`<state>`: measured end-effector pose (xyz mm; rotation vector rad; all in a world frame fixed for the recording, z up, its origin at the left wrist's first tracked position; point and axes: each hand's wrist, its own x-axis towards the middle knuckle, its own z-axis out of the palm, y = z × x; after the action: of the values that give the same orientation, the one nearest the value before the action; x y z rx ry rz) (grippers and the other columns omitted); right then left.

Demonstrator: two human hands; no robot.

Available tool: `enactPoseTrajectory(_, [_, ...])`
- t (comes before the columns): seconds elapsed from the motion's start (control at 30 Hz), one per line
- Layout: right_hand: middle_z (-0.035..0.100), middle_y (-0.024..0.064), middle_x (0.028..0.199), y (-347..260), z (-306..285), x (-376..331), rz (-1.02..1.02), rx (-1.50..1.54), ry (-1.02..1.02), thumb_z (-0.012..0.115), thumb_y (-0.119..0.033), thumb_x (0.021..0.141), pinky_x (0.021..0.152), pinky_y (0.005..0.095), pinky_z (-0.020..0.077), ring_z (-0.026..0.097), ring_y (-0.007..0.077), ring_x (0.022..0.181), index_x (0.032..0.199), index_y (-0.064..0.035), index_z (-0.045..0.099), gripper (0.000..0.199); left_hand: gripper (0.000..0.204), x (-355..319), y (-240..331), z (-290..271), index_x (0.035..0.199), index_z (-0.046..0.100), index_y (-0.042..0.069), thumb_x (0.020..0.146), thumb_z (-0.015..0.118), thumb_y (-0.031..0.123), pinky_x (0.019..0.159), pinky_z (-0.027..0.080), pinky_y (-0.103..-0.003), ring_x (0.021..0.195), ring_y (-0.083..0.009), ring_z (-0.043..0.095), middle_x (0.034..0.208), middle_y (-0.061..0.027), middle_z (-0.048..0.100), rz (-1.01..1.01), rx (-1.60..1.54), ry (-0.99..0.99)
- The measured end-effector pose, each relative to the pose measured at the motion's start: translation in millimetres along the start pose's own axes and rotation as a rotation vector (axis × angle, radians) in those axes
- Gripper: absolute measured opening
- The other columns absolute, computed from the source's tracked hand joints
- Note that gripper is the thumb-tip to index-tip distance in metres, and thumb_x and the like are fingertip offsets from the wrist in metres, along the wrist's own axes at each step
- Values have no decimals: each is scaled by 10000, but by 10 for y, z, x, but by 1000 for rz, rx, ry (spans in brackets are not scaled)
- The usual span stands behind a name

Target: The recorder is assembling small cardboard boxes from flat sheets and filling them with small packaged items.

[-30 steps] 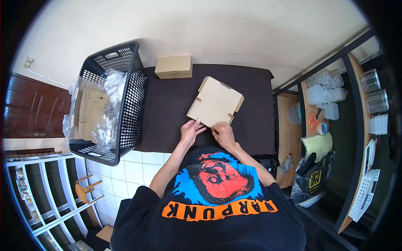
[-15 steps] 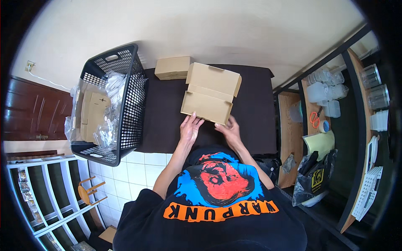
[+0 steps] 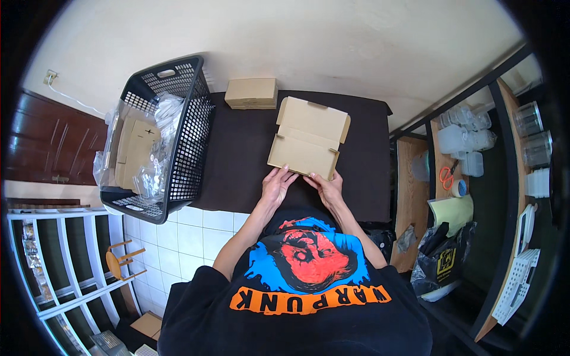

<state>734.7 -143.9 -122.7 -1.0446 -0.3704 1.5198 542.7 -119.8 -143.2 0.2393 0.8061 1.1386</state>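
An open brown cardboard box [image 3: 304, 157] lies on the dark table, its lid folded back toward the wall and its inside bare. My left hand [image 3: 276, 186] grips the near edge of the box on its left part, fingers at the front wall. At the near right corner my right hand [image 3: 326, 187] holds the same edge, with the thumb on the front wall and fingers around the side. Beyond the box to the left, a small stack of closed cardboard boxes [image 3: 250, 95] rests near the wall.
A tall black perforated basket [image 3: 191, 127] with clear plastic packaging and cardboard stands at the table's left. On the right, shelves [image 3: 409, 196] hold plastic containers [image 3: 458, 139], orange-handled scissors [image 3: 446, 177], tape [image 3: 459, 188] and a black plastic bag [image 3: 442, 255]. A wooden stool [image 3: 116, 264] is at lower left.
The open box looks slightly nearer and more to the right. My right hand has closed in on its near right corner, and my left hand has moved slightly right along the near edge.
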Motion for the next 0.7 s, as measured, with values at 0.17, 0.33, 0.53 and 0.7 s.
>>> enactPoseTrajectory(0.17, [704,221,1246,103,-163,-74,77,-152,50,755,16,964,875,450,693,760,323,1060,1479,53,468,591,563,-219,88,-194,1458,520,-40,1012,771,195,1108,547,-600,1390,-389,564,1455,-232,584,-156,150,170])
enactPoseTrajectory(0.33, [772,203,1020,277,-770,-256,187,-994,147,816,-197,970,694,358,662,784,242,824,1455,27,534,604,629,-657,68,-610,1370,577,-64,933,870,280,826,657,-402,1053,-285,737,1239,-227,700,-47,741,645])
enactPoseTrajectory(0.53, [774,174,884,317,-1198,-424,361,-724,162,822,-279,972,617,325,640,782,225,729,1289,27,647,474,421,-1343,209,-850,1215,687,-46,1000,795,300,815,644,-334,925,-223,772,1065,-174,776,-135,759,516])
enactPoseTrajectory(0.7, [759,202,911,200,-723,-371,282,-611,224,820,-330,974,583,359,657,778,242,727,1220,55,655,486,358,-1728,382,-929,1221,694,-54,1030,755,242,836,641,-328,939,-220,773,1060,-173,776,-96,705,498])
